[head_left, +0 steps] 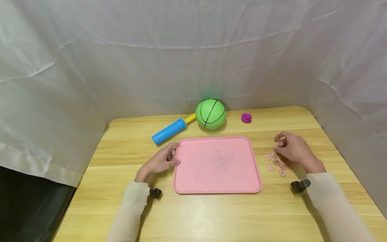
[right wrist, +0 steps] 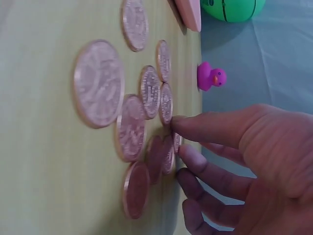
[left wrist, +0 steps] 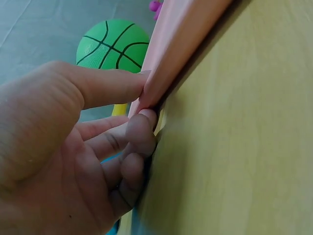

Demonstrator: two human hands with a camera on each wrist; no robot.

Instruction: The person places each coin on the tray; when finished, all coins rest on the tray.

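Note:
On the left, my left hand (head_left: 160, 160) grips the side rim of a pink tray (head_left: 217, 188). In the left wrist view the thumb (left wrist: 115, 88) lies over the tray's edge and curled fingers sit against its underside. To the right of the tray, several copper-coloured coins (head_left: 276, 162) lie flat on the table, some touching or overlapping. My right hand (head_left: 294, 148) is at the far side of these coins. Its thumb (right wrist: 210, 126) and forefinger pinch a coin (right wrist: 177, 142), partly hidden by the fingertips.
Behind the tray rests a green ball (head_left: 211, 114) with black lines. Beside it lies a blue hand pump (head_left: 169, 131) with a yellow end. A purple rubber duck (head_left: 246, 118) sits at the back right. Grey cloth (head_left: 181, 67) hangs along the wooden table's (head_left: 211, 215) back and sides.

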